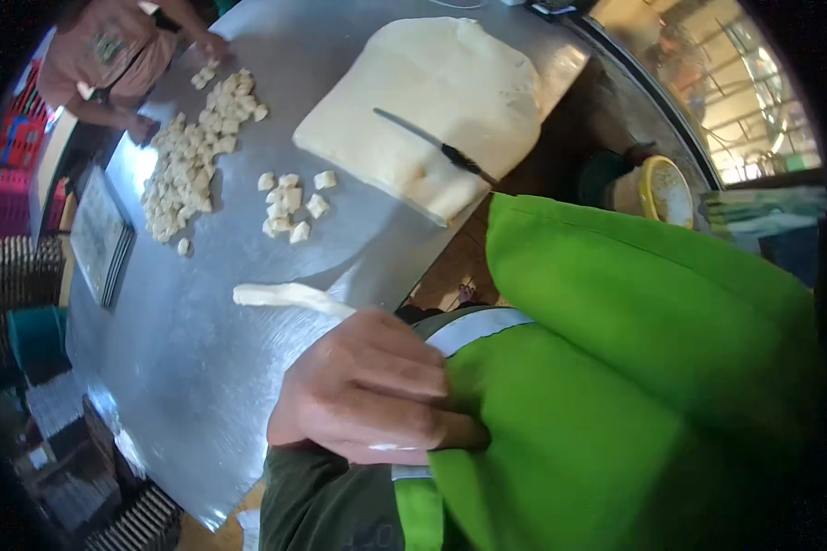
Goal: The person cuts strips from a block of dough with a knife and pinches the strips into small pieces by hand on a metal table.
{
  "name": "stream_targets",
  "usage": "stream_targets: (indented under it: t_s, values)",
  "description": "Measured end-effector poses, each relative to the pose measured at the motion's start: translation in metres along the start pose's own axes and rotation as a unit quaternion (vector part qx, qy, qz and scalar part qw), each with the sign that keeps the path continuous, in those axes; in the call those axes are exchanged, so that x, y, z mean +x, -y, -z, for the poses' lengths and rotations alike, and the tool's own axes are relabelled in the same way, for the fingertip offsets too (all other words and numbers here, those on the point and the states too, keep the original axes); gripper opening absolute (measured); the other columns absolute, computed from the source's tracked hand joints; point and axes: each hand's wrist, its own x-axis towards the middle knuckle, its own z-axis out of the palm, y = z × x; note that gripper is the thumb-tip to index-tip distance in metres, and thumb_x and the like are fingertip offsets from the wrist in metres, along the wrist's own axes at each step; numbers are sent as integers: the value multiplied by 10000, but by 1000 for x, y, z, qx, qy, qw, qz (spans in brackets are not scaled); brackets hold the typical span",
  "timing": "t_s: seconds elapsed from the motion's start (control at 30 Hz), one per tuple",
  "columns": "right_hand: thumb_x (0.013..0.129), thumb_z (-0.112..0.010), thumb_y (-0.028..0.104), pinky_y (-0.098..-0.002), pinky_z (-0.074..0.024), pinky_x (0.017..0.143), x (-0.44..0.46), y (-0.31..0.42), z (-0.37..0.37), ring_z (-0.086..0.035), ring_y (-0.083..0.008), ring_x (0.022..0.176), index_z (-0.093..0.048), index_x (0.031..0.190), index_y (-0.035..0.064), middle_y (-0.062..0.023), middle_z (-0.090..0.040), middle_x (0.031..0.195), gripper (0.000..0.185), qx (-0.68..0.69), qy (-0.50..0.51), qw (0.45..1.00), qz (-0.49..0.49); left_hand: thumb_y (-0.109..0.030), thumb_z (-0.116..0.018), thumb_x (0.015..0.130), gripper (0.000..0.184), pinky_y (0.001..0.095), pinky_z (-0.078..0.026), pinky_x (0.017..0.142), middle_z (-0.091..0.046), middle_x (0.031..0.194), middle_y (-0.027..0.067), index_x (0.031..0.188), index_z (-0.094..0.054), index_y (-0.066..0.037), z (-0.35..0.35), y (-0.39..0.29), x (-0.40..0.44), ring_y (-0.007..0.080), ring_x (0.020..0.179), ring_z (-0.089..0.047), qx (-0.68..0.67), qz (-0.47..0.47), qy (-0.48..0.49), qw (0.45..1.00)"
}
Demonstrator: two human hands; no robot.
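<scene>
Head view: closest is the left hand [363, 395], back up, fingers curled in nearly closed, their ends against the green cloth [616, 367]. Whether they pinch a fold of it cannot be told from this angle. The right hand does not show, so its grip is unknown.

Just beyond the left hand, a dough strip [280, 295] lies on the metal table [188, 367], its near end hidden behind the knuckles. It looks uncut along the part that shows. Past it sits a small loose group of dough pieces [289, 199], already cut. To the right of these, a big dough slab [432, 78] spreads to the table edge, mostly whole by the look of it, with a knife [412, 129] lying across it, untouched.

Farther left, a large heap of pieces [182, 170] suggests much cutting is done, though plenty of dough remains. Another person [110, 55] stands beyond, both hands beside the heap.
</scene>
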Motion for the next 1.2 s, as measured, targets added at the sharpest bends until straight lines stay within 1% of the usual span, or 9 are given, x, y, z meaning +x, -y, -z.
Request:
stream_targets:
  t_s: [0.27,0.37,0.53,0.63,0.83,0.9,1.07,1.13,1.2]
  values:
    - [1009,-494,331,-431,-463,953,-8,0,4,-586,-297,1078,-526,1255,15,-159,-587,1205,401,-51,27,998,-5,-89,-714,841,147,307,-308,370,-542,605,66,815,-717,56,-3,4,6,139,421,-481,-23,-16,16,999]
    - [1008,-492,329,-433,-464,948,-13,-2,5,-586,-302,1072,-534,1245,15,-161,-588,1201,395,-67,31,997,-12,-7,-566,883,225,275,-304,353,-605,615,138,702,-669,80,2,4,12,153,412,-506,-7,-27,51,998]
    - [1008,-491,326,-436,-465,940,-15,-4,6,-588,-309,1062,-545,1227,14,-164,-590,1194,385,-94,52,994,-24,-46,-696,812,111,297,-295,362,-576,636,89,822,-714,63,2,7,4,133,421,-472,-2,-38,31,999]
    - [1007,-490,324,-438,-466,935,-25,-4,9,-588,-313,1056,-552,1217,14,-166,-591,1190,380,-111,61,991,-40,-2,-687,775,70,286,-281,355,-565,622,85,733,-683,54,-5,10,-7,120,427,-470,6,-31,-30,999]
    - [1007,-488,320,-442,-468,926,-71,-3,4,-590,-322,1043,-567,1197,13,-171,-592,1182,370,-141,7,988,-68,-9,-693,742,151,273,-278,348,-583,610,97,614,-614,0,-4,-1,-20,132,431,-491,-8,-6,-39,999]
    - [1007,-487,319,-443,-469,922,-67,-2,8,-590,-325,1039,-571,1190,13,-172,-593,1179,367,-157,26,985,-68,-12,-696,729,197,268,-276,345,-591,605,101,566,-587,-22,-4,-6,-22,136,432,-499,31,5,-49,998]
    - [1006,-485,316,-446,-470,914,-56,-17,4,-592,-332,1029,-583,1173,12,-175,-594,1172,360,-160,88,981,-73,-14,-713,693,160,284,-313,381,-569,562,99,574,-606,-15,-17,-13,-17,149,436,-511,41,3,-86,995]
    - [1006,-484,315,-447,-471,911,-45,-8,15,-592,-335,1025,-588,1166,12,-177,-595,1170,358,-192,113,973,-55,-30,-728,709,112,301,-342,425,-561,565,102,653,-636,0,-13,-16,-28,157,464,-519,149,162,-75,973]
    - [1006,-484,314,-449,-471,908,-36,8,29,-593,-338,1021,-593,1159,12,-178,-596,1167,356,-241,130,961,-30,-46,-744,725,100,318,-372,468,-552,568,105,733,-665,15,-5,-10,-43,164,492,-528,255,296,-68,918]
